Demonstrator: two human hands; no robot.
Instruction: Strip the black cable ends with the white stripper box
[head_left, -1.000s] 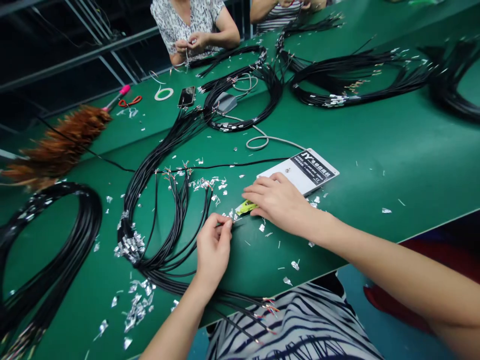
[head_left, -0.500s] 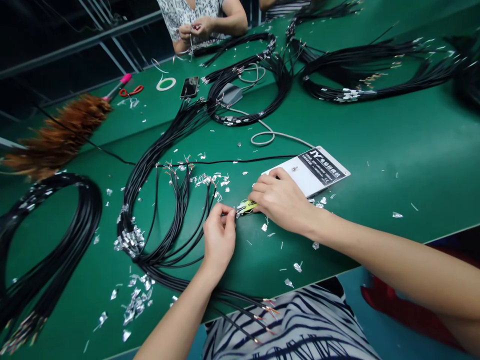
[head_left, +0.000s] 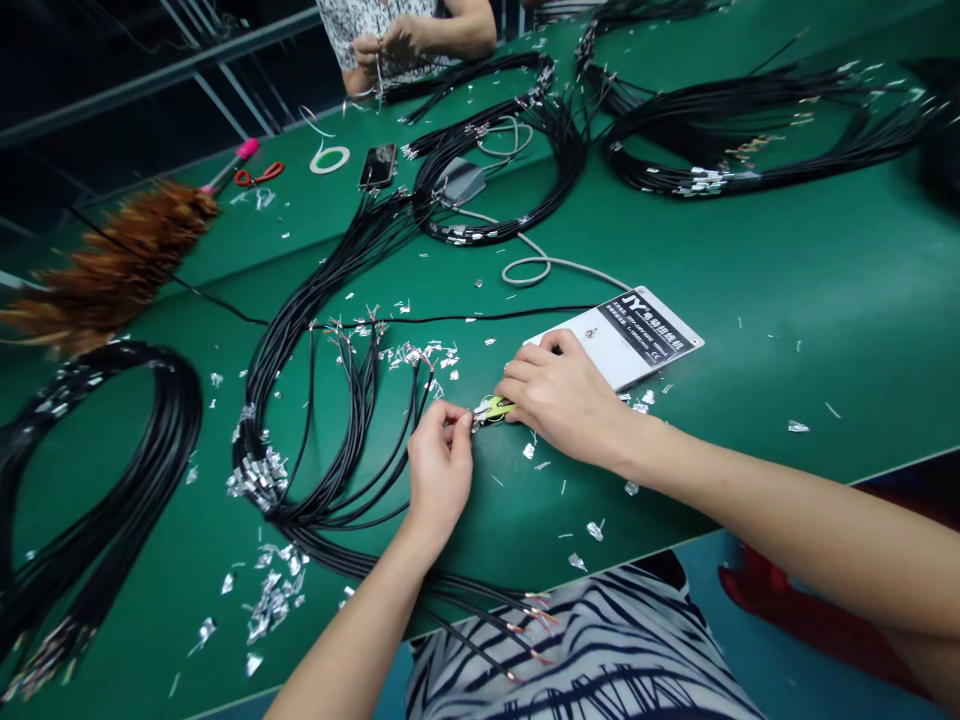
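Observation:
My right hand grips small pliers with yellow-green handles, their metal jaws pointing left. Just beyond the jaws, my left hand is closed in a pinch at what looks like a cable end, mostly hidden by the fingers. The jaws meet the left fingertips. Black cables with stripped, coloured wire ends fan out left of that hand, and more of them pass beneath the left forearm to the table's front edge. A white plate-like device with a black label lies behind my right hand.
Foil scraps litter the green table. Coiled cable bundles lie left, with others at the back. A brown feather duster, red scissors, tape roll and phone lie back left. A co-worker's hands hold something thin.
My hands hold nearly the same pose, pliers still at the left fingertips. The view has shifted slightly. Across the table, the co-worker's hands have moved a little.

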